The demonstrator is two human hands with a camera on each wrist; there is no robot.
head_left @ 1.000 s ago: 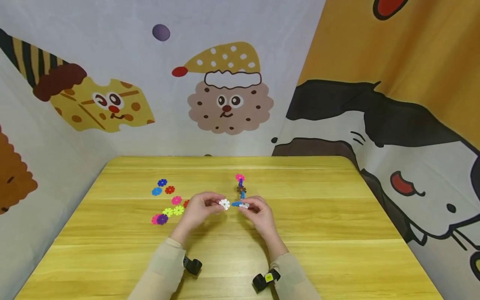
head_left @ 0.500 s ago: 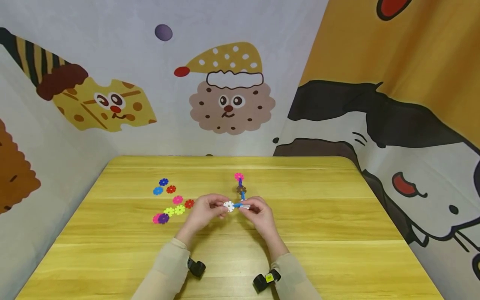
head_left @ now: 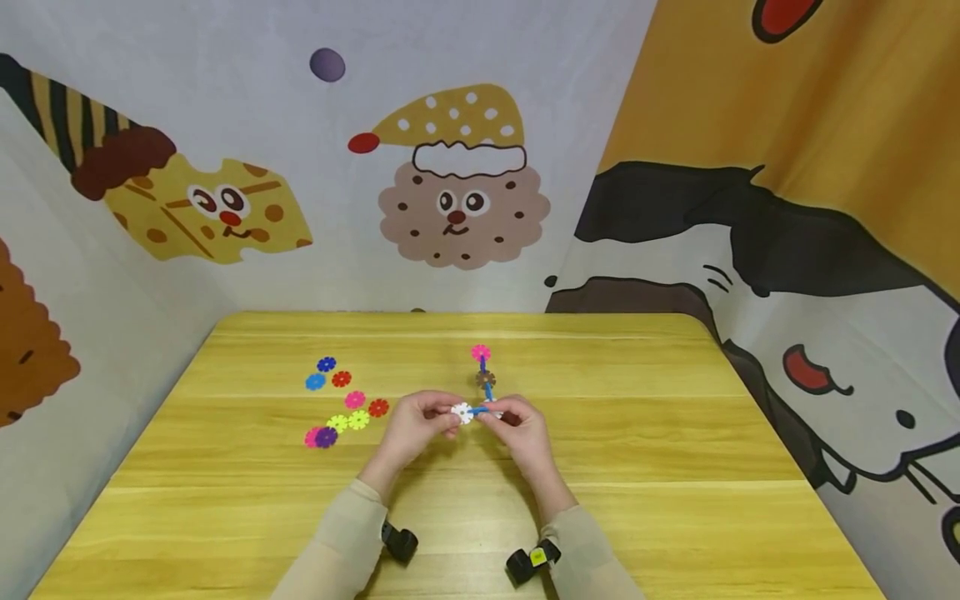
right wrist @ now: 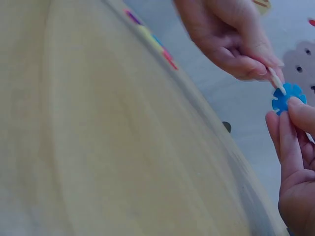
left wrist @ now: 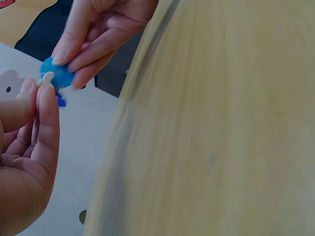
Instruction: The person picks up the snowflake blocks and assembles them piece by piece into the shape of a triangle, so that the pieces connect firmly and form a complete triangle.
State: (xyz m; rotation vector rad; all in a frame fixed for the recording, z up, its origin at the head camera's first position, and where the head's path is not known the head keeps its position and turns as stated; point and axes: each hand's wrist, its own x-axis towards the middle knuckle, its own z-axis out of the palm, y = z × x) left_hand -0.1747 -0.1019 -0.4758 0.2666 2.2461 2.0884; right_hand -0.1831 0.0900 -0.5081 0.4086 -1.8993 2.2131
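Note:
Between thumb and fingers, my left hand (head_left: 411, 428) pinches a white notched snowflake disc (head_left: 462, 414). My right hand (head_left: 519, 427) pinches a light blue snowflake disc (right wrist: 282, 101) belonging to a joined chain. The rims of these two discs meet at the notches; how deeply they interlock I cannot tell. Beyond the right fingers the chain runs away through another blue disc (head_left: 489, 391), a brown disc (head_left: 486, 379) and a dark blue disc (head_left: 483, 364) to a pink disc (head_left: 481, 352). A white piece of the chain is mostly hidden by the right fingers.
Left of the hands, loose discs lie on the wooden table (head_left: 645, 417): a dark blue one (head_left: 326, 364), a light blue one (head_left: 315, 382), red ones (head_left: 378, 407), yellow ones (head_left: 358, 419), pink ones (head_left: 355, 399) and a purple one (head_left: 326, 437). A cartoon-printed curtain (head_left: 262, 75) hangs behind.
My left hand has moved right with the white disc, closing the gap to the blue disc until their rims meet. The right hand has stayed nearly in place, holding the chain.

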